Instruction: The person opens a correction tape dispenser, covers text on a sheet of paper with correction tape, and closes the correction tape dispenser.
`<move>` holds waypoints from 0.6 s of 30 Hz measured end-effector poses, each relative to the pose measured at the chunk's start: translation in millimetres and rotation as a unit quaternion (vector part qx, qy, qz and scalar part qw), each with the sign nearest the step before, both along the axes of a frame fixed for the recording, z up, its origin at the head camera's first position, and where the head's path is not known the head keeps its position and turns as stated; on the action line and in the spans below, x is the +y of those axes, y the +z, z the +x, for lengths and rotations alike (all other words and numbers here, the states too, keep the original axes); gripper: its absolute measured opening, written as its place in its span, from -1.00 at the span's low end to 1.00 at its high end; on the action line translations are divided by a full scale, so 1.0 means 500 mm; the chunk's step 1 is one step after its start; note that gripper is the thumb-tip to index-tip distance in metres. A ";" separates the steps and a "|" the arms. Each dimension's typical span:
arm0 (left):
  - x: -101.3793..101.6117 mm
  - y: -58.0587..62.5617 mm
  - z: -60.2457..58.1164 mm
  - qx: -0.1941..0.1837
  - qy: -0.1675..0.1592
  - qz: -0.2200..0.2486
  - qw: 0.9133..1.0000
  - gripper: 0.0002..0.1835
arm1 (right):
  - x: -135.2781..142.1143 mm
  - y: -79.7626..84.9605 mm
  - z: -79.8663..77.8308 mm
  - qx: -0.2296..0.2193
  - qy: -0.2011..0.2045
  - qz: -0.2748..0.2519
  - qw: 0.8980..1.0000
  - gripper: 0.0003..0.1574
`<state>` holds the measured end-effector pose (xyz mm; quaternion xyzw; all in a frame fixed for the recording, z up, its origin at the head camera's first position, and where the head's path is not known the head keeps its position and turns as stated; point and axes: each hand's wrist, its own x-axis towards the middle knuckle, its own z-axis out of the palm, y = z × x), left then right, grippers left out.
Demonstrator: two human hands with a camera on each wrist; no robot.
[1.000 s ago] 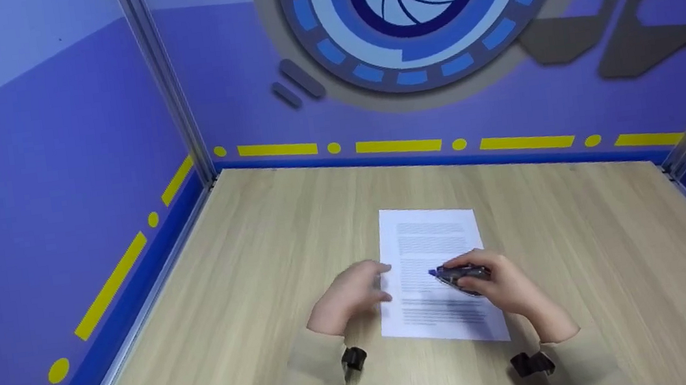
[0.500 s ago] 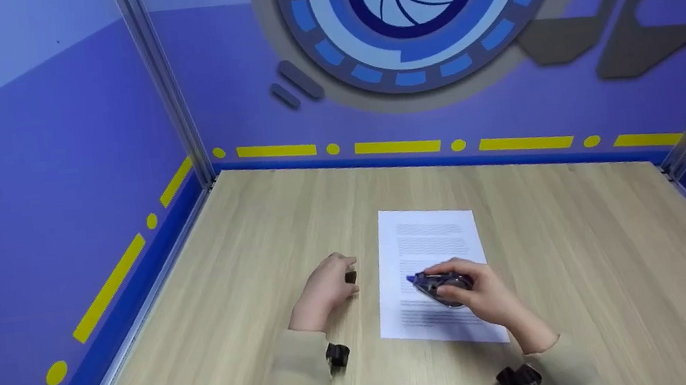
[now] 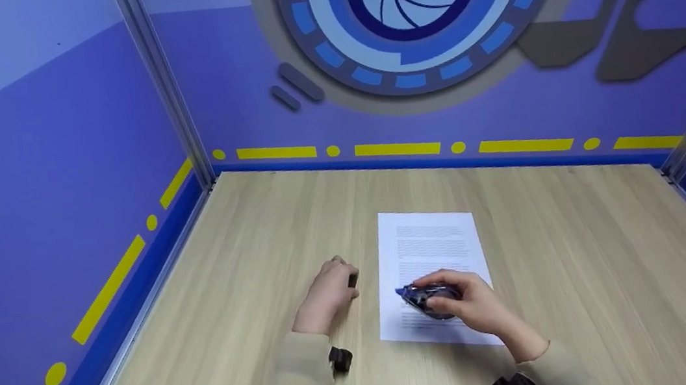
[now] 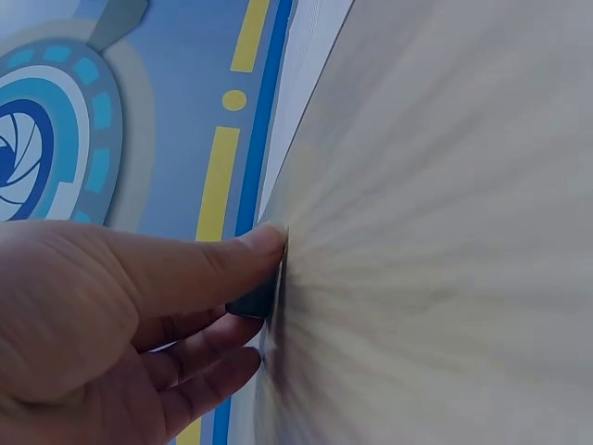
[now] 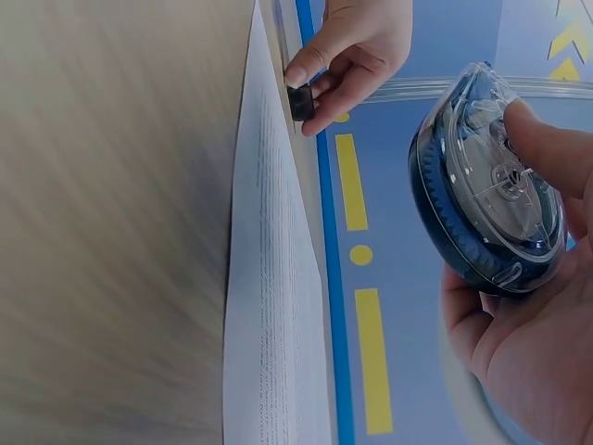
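My right hand (image 3: 481, 306) holds a correction tape dispenser (image 5: 491, 199) with a clear shell and dark blue body. Its blue tip points left over the printed sheet (image 3: 430, 234), and in the right wrist view it appears raised off the paper. Left of the sheet, my left hand (image 3: 326, 296) pinches a small dark cap (image 4: 252, 301) between thumb and fingers. The thumb tip meets the tabletop in the left wrist view. Whether the cap itself touches the wood, I cannot tell.
The sheet lies flat on a light wooden table (image 3: 584, 241). Blue walls with yellow markings (image 3: 396, 146) close off the back and sides. A metal post (image 3: 166, 83) stands at the back left corner.
The left hand has drawn back leftward from the paper with the cap and come down near the table. The right hand has shifted left and slightly nearer, carrying the correction tape.
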<state>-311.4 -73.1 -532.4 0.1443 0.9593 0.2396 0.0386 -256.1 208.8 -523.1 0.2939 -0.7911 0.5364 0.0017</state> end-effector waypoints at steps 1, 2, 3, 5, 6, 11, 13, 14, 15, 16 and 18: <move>0.001 -0.001 0.000 0.000 0.000 0.001 1.000 -0.75 | -0.001 -0.001 0.000 0.001 0.002 0.000 1.000 -0.64; 0.001 -0.001 0.001 -0.001 0.001 0.004 1.000 -0.79 | -0.001 -0.001 0.001 0.001 0.003 -0.001 1.000 -0.64; 0.001 -0.001 0.001 0.000 0.002 0.008 1.000 -0.82 | -0.002 -0.002 0.001 0.001 0.004 -0.001 1.000 -0.64; 0.002 0.002 0.002 0.000 0.003 0.018 1.000 -0.83 | -0.002 -0.001 0.001 -0.003 0.003 0.000 1.000 -0.63; 0.004 0.004 0.004 0.000 0.002 0.024 1.000 -0.81 | -0.002 -0.001 0.001 -0.005 0.003 0.001 1.000 -0.63; 0.018 0.033 0.015 0.019 -0.027 0.051 0.998 -0.68 | 0.001 0.006 0.002 -0.012 0.000 -0.004 1.000 -0.63; 0.027 0.051 0.022 0.026 -0.046 0.063 0.997 -0.63 | 0.004 0.009 0.002 -0.008 0.002 -0.011 1.000 -0.63; 0.032 0.059 0.025 0.031 -0.056 0.069 0.996 -0.61 | 0.006 0.011 0.001 -0.009 0.003 -0.015 1.000 -0.63; 0.036 0.067 0.028 0.039 -0.067 0.073 0.994 -0.58 | 0.008 0.012 0.000 -0.009 0.005 -0.019 1.000 -0.63; 0.041 0.074 0.031 0.048 -0.077 0.075 0.993 -0.57 | 0.010 0.014 -0.001 -0.008 0.005 -0.020 1.000 -0.63; 0.050 0.084 0.036 0.062 -0.094 0.080 0.990 -0.55 | 0.013 0.017 -0.002 -0.016 0.004 -0.022 1.000 -0.63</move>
